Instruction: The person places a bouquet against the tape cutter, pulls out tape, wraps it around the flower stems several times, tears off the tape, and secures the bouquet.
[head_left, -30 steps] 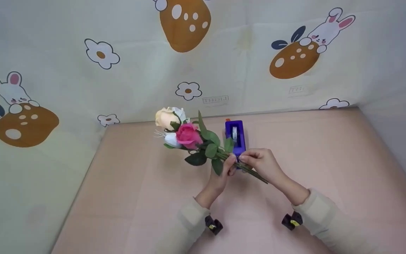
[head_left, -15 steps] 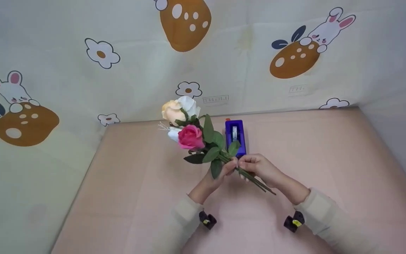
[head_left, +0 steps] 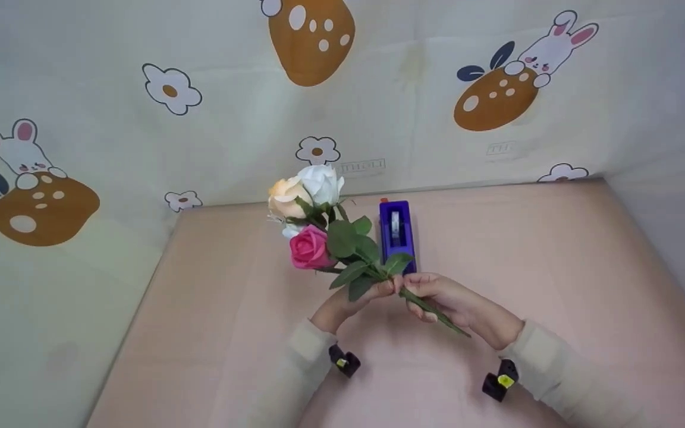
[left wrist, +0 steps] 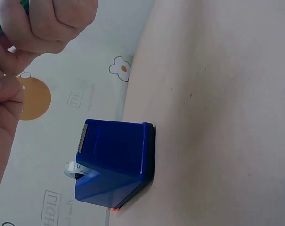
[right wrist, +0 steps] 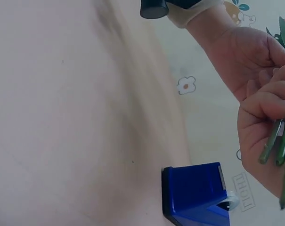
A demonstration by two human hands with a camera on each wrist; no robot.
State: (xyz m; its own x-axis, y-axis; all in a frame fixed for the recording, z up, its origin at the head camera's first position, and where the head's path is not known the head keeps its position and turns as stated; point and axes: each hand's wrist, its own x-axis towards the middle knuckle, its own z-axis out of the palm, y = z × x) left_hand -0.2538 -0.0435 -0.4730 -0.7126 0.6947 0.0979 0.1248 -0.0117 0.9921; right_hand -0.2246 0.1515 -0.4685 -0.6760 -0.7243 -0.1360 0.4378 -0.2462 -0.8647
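A bunch of roses with green leaves is held at a slant over the table, its flower heads at the upper left: a pink rose, a peach rose and a white rose. My left hand grips the stems just below the leaves. Close beside it, my right hand holds the same stems, whose cut ends poke out past its fingers. Whether tape lies between the fingers is too small to tell. Beyond the hands stands a blue tape dispenser with a clear roll.
The pinkish table meets a pale printed cloth backdrop at its far edge. A black wrist camera hangs under each cuff, the left one and the right one.
Both hands have come down and nearer with the stems. The left hand has turned, so the bunch rolled and the white rose shows more fully. The dispenser stays put.
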